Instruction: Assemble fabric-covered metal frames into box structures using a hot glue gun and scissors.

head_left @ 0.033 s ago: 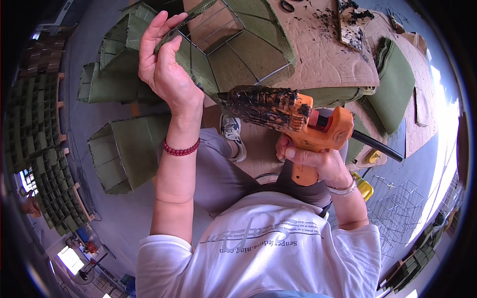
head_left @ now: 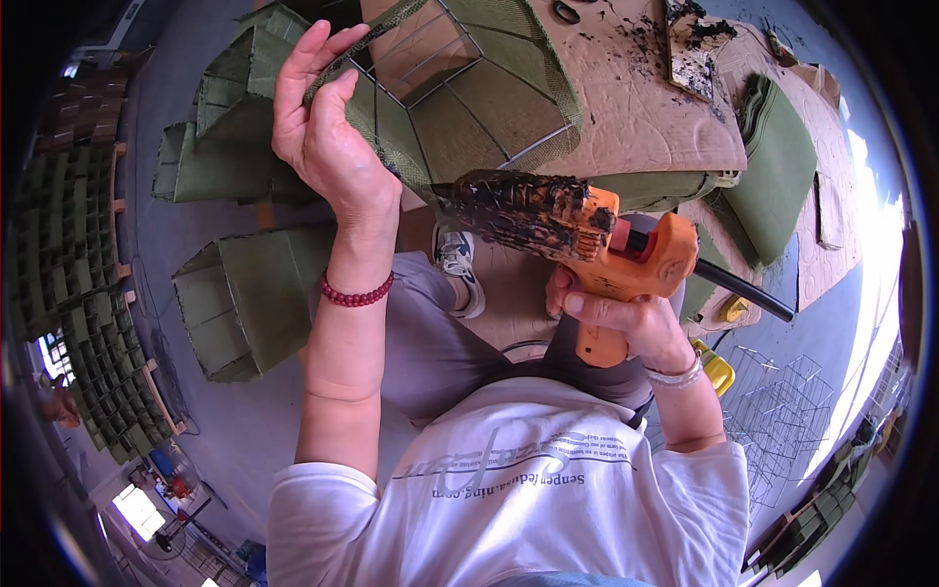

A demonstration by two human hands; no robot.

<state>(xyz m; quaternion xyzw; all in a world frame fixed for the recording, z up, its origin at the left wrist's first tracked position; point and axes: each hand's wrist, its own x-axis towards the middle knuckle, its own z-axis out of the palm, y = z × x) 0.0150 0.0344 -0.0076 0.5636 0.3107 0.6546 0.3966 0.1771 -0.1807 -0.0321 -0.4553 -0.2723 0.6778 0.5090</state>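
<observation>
My left hand (head_left: 333, 137) is closed on the rim of a green mesh-fabric box (head_left: 509, 117) with a thin wire frame, thumb and fingers around its left edge. The box is tilted so its inside and wires face me. In my right hand (head_left: 636, 323) is an orange glue gun (head_left: 670, 254), gripped by its handle. Dark residue cakes the gun's front, and its nozzle end is by the box's lower corner, close to my left wrist. Whether the tip touches the fabric I cannot tell. A black glue stick (head_left: 743, 289) pokes out of the gun's back.
Cardboard (head_left: 616, 117) with black smears lies under the box. Folded green fabric (head_left: 773, 166) rests at the right, above bare wire frames (head_left: 782, 421). More green boxes (head_left: 245, 303) stand on the floor at left, with stacked ones (head_left: 88, 293) beyond. A scissors handle (head_left: 565, 12) shows at the top.
</observation>
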